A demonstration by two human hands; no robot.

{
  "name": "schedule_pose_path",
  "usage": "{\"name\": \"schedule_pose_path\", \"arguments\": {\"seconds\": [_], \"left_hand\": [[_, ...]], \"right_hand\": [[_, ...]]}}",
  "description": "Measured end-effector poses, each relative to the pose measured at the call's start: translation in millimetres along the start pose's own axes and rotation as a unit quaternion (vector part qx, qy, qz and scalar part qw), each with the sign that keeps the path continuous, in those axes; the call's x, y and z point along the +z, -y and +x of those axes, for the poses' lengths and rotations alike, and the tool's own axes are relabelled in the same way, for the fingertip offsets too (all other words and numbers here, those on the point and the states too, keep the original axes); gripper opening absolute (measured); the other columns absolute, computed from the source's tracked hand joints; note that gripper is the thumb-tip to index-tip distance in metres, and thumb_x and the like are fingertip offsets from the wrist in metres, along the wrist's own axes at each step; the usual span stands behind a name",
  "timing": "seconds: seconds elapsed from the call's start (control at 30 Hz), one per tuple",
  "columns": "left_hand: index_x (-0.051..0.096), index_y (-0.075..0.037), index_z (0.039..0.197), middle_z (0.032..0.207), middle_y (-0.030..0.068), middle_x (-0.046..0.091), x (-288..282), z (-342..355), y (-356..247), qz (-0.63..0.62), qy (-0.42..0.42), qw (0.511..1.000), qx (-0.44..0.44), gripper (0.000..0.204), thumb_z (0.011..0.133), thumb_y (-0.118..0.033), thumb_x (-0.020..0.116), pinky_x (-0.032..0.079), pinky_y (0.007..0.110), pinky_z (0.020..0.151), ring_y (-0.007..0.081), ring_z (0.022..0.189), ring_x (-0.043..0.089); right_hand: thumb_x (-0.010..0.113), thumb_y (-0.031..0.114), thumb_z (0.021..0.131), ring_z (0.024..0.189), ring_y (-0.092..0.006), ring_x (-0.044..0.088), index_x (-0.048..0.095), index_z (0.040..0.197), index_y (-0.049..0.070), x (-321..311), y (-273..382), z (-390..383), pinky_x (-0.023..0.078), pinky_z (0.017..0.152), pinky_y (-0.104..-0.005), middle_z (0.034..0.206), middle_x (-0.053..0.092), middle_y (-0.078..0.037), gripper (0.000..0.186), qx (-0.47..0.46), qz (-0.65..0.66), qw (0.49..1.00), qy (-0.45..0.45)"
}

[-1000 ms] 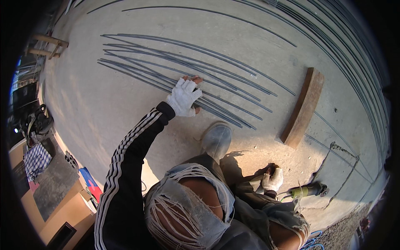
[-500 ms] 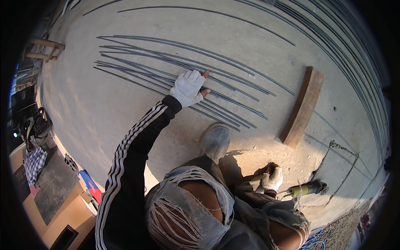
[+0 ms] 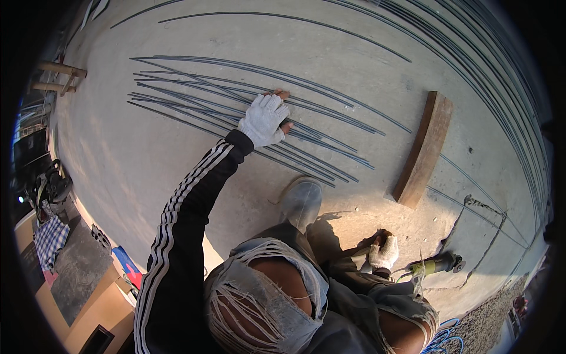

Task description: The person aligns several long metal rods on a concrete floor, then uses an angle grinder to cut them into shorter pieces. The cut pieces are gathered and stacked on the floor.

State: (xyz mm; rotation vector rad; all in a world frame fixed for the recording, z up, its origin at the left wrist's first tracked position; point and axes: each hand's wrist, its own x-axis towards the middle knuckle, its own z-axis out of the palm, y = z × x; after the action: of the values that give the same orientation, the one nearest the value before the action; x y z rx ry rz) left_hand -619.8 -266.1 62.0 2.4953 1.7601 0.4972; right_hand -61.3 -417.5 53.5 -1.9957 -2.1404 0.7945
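My left hand (image 3: 263, 120), in a white glove with bare fingertips, reaches out over a loose spread of thin steel rods (image 3: 206, 109) on the concrete floor. Its fingers and thumb curl down around some of the middle rods; the others lie on both sides of it, several crossing at a slant. Low beside my right leg is my right hand (image 3: 384, 252), gloved the same way. Its fingers are bent together, and whatever they may hold is hidden. Just right of it an angle grinder (image 3: 436, 265) with a green body lies on the floor.
A wooden block (image 3: 423, 150) lies right of the rods, with thin rods beyond it. Long rods (image 3: 471, 65) run along the far right. My boot (image 3: 300, 202) stands close to the near rods. A blue cable (image 3: 445, 337) coils at the bottom; cracks (image 3: 480, 253) mark the floor.
My left hand's fingers have shifted slightly farther out across the rods, and a few rods beneath have slid closer together. The right hand stays in place. The whole view has shifted a little.
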Motion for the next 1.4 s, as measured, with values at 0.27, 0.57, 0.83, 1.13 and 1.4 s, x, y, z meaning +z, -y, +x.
{"name": "schedule_pose_path", "arguments": {"seconds": [0.27, 0.57, 0.83, 1.13, 1.4], "left_hand": [[0.068, -0.005, 0.119, 0.130, 0.0169, 0.063, -1.0, 14.4, 3.9, -0.006, 0.141, 0.985, -0.103, 0.039, 0.091, -0.031, 0.075, 0.047, 0.050, 0.100, 0.0364, 0.118, 0.060], [0.066, -0.009, 0.131, 0.123, 0.0134, 0.065, 22.4, 47.1, 18.3, 0.070, -0.017, 0.996, -0.059, 0.049, 0.090, -0.033, 0.074, 0.049, 0.050, 0.096, 0.0316, 0.115, 0.062], [0.070, -0.012, 0.108, 0.105, 0.0105, 0.063, 9.3, 38.8, 21.9, 0.081, -0.059, 0.994, -0.052, 0.035, 0.086, -0.038, 0.077, 0.046, 0.049, 0.091, 0.0309, 0.104, 0.061], [0.070, -0.012, 0.107, 0.107, 0.0099, 0.063, 8.0, 9.3, 27.0, 0.070, -0.007, 0.992, -0.102, 0.034, 0.089, -0.041, 0.075, 0.047, 0.049, 0.091, 0.0311, 0.104, 0.061], [0.071, -0.010, 0.109, 0.108, 0.0126, 0.064, 4.6, -17.7, 30.3, 0.075, 0.028, 0.994, -0.080, 0.047, 0.091, -0.054, 0.070, 0.048, 0.052, 0.097, 0.0353, 0.107, 0.062]], "right_hand": [[0.068, 0.014, 0.090, 0.095, -0.0438, 0.069, 0.067, 0.118, 0.005, 1.4, -0.7, -0.4, 0.056, 0.085, -0.0470, 0.102, 0.069, -0.021, 0.030, 0.003, -0.015, 1.000, -0.006], [0.066, 0.017, 0.083, 0.103, -0.0441, 0.067, 0.066, 0.121, 0.002, 5.1, -11.6, -3.3, 0.054, 0.093, -0.0476, 0.110, 0.069, -0.022, 0.041, -0.038, -0.004, 0.999, -0.011], [0.064, 0.013, 0.083, 0.101, -0.0444, 0.067, 0.064, 0.118, 0.003, 10.3, -17.0, -5.9, 0.054, 0.092, -0.0491, 0.109, 0.068, -0.021, 0.036, -0.020, 0.018, 0.999, -0.020], [0.064, 0.014, 0.082, 0.102, -0.0440, 0.067, 0.065, 0.118, 0.005, 11.6, -22.1, -5.9, 0.053, 0.092, -0.0486, 0.108, 0.068, -0.020, 0.037, 0.002, 0.027, 1.000, 0.006], [0.065, 0.016, 0.081, 0.101, -0.0443, 0.067, 0.066, 0.117, 0.004, 10.9, -25.0, -8.0, 0.054, 0.092, -0.0490, 0.106, 0.068, -0.021, 0.038, -0.002, 0.021, 1.000, 0.007]]}}
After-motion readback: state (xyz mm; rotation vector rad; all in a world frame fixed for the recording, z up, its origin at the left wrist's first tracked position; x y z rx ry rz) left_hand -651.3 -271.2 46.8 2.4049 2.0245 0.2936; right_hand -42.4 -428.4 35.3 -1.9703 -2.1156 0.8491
